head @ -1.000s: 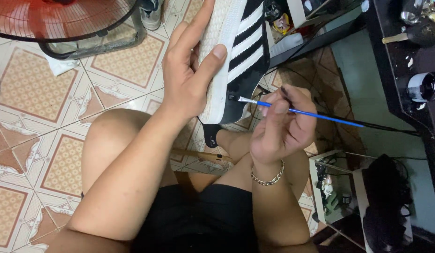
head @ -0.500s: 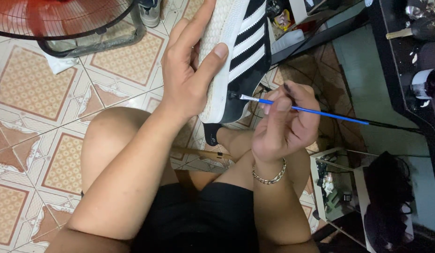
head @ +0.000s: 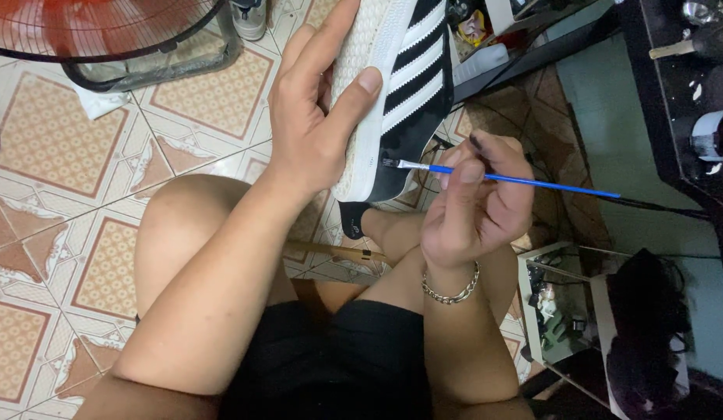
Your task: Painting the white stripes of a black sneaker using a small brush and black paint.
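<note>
My left hand (head: 319, 117) grips a black sneaker (head: 400, 93) with white stripes and a white textured sole, held up sole-side toward me over my knees. My right hand (head: 474, 206), with a chain bracelet on its wrist, pinches a thin blue-handled paintbrush (head: 517, 180). The brush's dark tip touches the black heel area of the sneaker just above the white sole edge. The thumb of my left hand lies across the sole's rim.
A red floor fan in a wire cage (head: 105, 35) stands at the top left on the patterned tile floor (head: 58, 148). A dark table with small jars (head: 712, 136) is at the right. A clutter-filled box (head: 556, 311) sits at the lower right.
The view has shifted slightly and the shoe sits a little lower. The brush tip has moved left along the heel toward the sole edge.
</note>
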